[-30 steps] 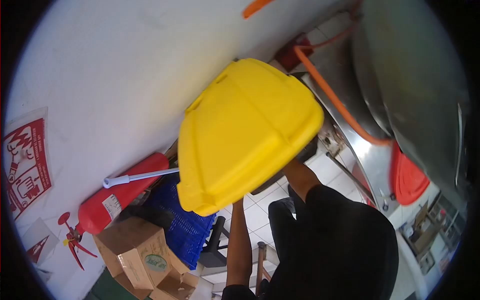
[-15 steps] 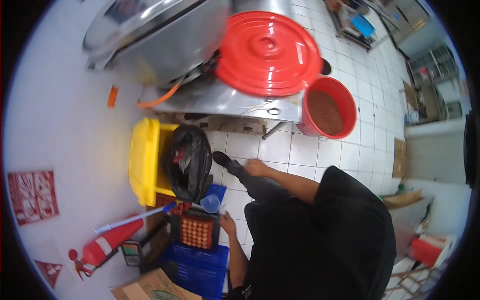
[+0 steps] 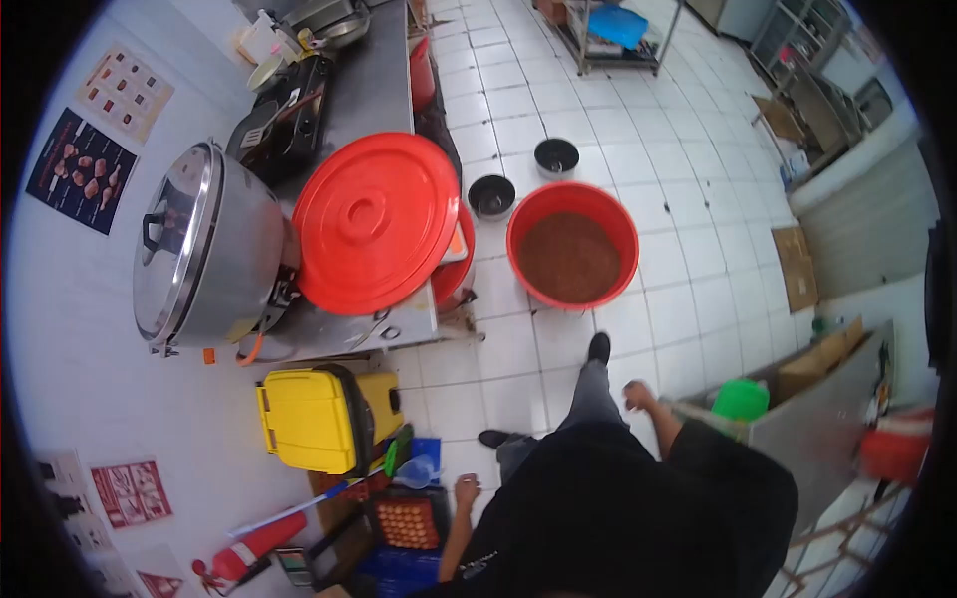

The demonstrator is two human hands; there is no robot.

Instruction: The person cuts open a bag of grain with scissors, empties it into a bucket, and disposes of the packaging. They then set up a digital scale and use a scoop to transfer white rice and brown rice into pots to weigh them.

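My left hand point(image 3: 467, 490) hangs low beside the tray of eggs point(image 3: 407, 523) and a clear blue-tinted plastic cup point(image 3: 417, 471), touching neither; its fingers are curled and too small to read. On the other side, my right hand point(image 3: 638, 395) is held over the tiled floor, fingers bent in, with nothing visible in it. The yellow bin point(image 3: 317, 421) stands by the wall with its lid down. Ahead on the floor is a red tub point(image 3: 572, 244) of brown contents.
A steel table point(image 3: 399, 321) carries a big red lid point(image 3: 377, 221) and a large metal pot point(image 3: 214, 249). Two black bowls point(image 3: 491, 197) sit by the tub. A steel counter point(image 3: 832, 439) with a green container point(image 3: 741, 400) stands right. A fire extinguisher point(image 3: 259, 546) is lower left.
The yellow bin's lid, raised earlier, is now down. My view has swung toward the room, and both hands are away from the bin. One foot has stepped forward toward the red tub.
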